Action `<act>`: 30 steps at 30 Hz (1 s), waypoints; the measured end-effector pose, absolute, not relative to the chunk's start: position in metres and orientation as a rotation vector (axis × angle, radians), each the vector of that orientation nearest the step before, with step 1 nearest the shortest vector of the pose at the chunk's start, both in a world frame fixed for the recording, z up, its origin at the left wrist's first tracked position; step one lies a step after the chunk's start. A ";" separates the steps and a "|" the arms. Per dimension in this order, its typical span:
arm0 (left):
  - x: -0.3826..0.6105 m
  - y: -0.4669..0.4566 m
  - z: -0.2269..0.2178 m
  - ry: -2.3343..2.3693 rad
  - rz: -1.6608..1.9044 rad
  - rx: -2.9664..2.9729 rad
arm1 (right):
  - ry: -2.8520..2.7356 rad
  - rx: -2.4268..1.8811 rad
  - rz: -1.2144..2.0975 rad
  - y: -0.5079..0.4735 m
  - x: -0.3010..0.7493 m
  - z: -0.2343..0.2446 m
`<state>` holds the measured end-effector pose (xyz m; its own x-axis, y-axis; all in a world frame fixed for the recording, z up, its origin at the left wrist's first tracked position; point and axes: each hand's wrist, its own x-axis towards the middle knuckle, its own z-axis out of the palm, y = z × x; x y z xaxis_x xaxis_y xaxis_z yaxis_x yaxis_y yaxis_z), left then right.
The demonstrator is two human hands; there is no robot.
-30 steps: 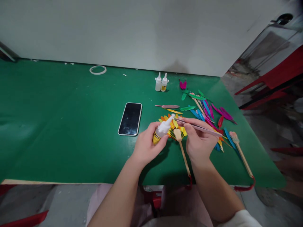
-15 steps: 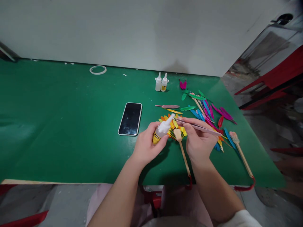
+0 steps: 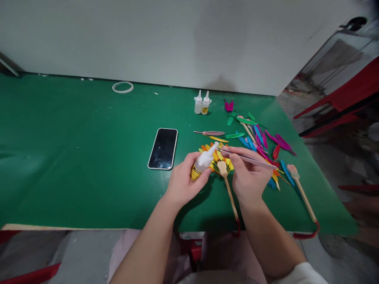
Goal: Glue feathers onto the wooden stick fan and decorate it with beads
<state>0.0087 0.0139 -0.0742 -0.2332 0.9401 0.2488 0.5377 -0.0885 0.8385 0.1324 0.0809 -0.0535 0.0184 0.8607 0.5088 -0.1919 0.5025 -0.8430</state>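
A glue bottle (image 3: pixel 203 161) is gripped in the closed fingers of the left hand (image 3: pixel 183 183), its nozzle tilted over a feather fan (image 3: pixel 222 167) that lies on a green table (image 3: pixel 74 157). Tweezers (image 3: pixel 251 159) are pinched in the right hand (image 3: pixel 248 177), their tips held at the nozzle just above the fan. Gluing appears to be the step in hand; a small squeeze and steady tips would be called for next. Right of the fan, loose feathers (image 3: pixel 260 138) and a second stick (image 3: pixel 300 191) are crowded close. Left of it a phone (image 3: pixel 163 148) is laid; beyond it two small bottles (image 3: pixel 201 103) are stood.
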 end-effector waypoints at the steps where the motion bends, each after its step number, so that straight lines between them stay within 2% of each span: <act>1: 0.009 0.014 -0.075 1.763 1.267 1.603 | -1.300 -0.664 0.919 0.081 0.133 -0.054; 30: 0.008 0.014 -0.075 1.778 1.243 1.608 | -1.271 -0.662 0.895 0.081 0.132 -0.053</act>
